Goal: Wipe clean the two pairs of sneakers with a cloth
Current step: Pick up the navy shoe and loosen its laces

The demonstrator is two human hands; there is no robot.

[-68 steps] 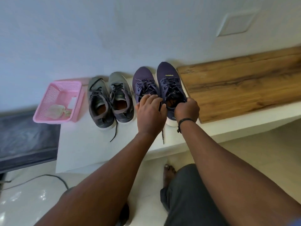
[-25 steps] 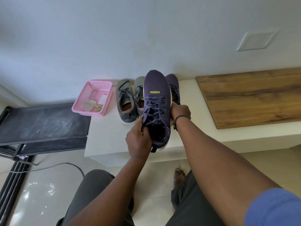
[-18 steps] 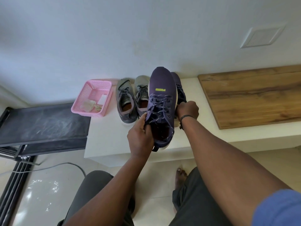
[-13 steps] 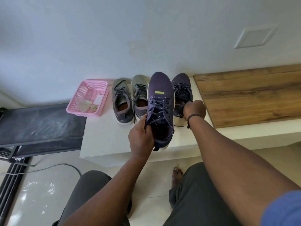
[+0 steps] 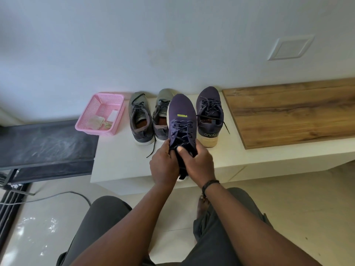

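Note:
I hold a navy sneaker (image 5: 181, 120) with a yellow-green logo above the white bench (image 5: 119, 162), toe pointing away. My left hand (image 5: 163, 166) grips its heel end from the left and my right hand (image 5: 197, 164) grips it from the right, thumb over the opening. Its navy partner (image 5: 209, 114) stands on the bench to the right, laces loose. The grey pair (image 5: 141, 120) stands to the left, the right grey shoe (image 5: 162, 116) partly hidden by the lifted sneaker. A pale cloth (image 5: 95, 121) lies in the pink basket (image 5: 113, 96).
The pink basket sits at the bench's far left corner against the wall. A wooden board (image 5: 292, 112) covers the bench's right part. A dark shelf (image 5: 44, 143) lies lower left, with a cable (image 5: 57, 195) on the glossy floor. My knees and a bare foot (image 5: 201, 206) are below.
The navy sneaker was lifted off the bench in my left hand. My right hand left the other navy shoe and now grips the lifted sneaker too.

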